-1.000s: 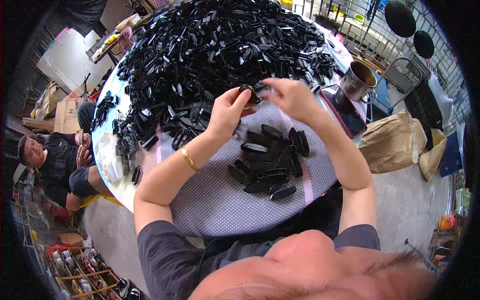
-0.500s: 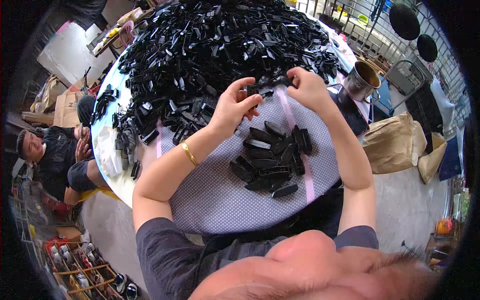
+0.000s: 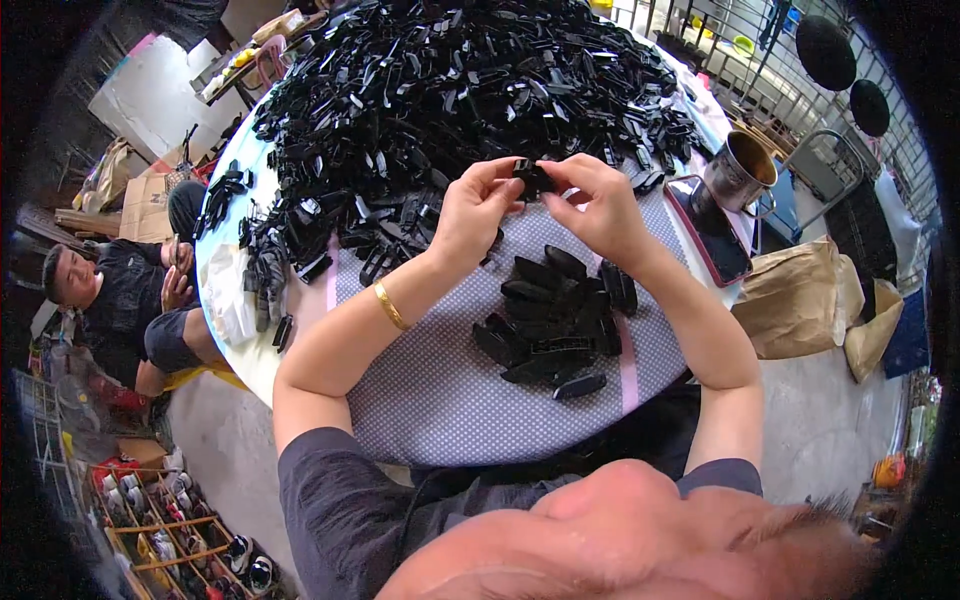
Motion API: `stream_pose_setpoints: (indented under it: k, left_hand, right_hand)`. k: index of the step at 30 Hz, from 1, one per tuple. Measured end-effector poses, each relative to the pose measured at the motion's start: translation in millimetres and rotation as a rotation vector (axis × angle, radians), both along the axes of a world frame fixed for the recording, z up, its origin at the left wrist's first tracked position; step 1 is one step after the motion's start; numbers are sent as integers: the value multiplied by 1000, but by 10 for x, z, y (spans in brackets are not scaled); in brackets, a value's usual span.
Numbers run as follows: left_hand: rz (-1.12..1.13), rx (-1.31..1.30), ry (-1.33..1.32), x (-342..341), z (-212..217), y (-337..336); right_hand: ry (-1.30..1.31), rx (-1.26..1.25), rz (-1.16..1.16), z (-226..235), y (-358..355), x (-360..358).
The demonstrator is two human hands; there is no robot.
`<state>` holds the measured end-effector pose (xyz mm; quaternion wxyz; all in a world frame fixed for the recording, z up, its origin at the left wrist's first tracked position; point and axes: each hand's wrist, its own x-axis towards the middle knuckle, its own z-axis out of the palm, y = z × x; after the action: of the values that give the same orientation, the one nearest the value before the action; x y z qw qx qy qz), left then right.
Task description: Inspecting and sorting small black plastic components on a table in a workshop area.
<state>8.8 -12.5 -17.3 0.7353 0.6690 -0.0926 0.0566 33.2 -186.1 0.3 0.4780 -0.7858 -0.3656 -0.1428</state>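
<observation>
- A small black part (image 3: pixel 532 178) is held in the air between both hands, at the near edge of the large heap; whether it consists of one piece or two cannot be told.
- The part is grasped from the left by the fingers of the left hand (image 3: pixel 472 212), with thumb and forefinger brought together on it.
- The part is grasped from the right by the fingers of the right hand (image 3: pixel 600 208), likewise pinched.
- A gold bracelet (image 3: pixel 392 306) is worn on the left wrist.
- A small group of black pieces (image 3: pixel 560 318) is laid on a dotted grey cloth (image 3: pixel 430 410), below the hands and between the forearms.
- The far portion of the round surface (image 3: pixel 257 372) is covered by the large heap (image 3: pixel 450 95) of similar black pieces.
- A phone-like device (image 3: pixel 714 232) with a red edge is placed on the right, beside a metal pot (image 3: pixel 738 172).
- A brown paper bag (image 3: pixel 790 300) is located beyond the right edge.
- At the left, a seated person (image 3: pixel 115 310) is seen near a shoe rack (image 3: pixel 170 540).
</observation>
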Motion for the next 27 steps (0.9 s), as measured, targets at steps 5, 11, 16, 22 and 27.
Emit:
stream_pose_setpoints:
  k: [5, 11, 16, 22, 27]
  left_hand:
    - [-11, 5, 19, -5, 43, 2]
    - [-10, -46, 7, -47, 117, -49]
    - [-25, 18, -11, -44, 171, -2]
    - [-147, 40, -76, -79, 247, 50]
    - [-110, 123, -118, -75, 230, 38]
  right_hand:
    - [-82, -39, -24, -7, -1, -12]
    - [-247, -26, -70, -113, 88, -13]
    - [-50, 28, -40, -190, 100, 57]
    - [121, 21, 70, -159, 98, -10]
    - [-6, -106, 14, -169, 76, 2]
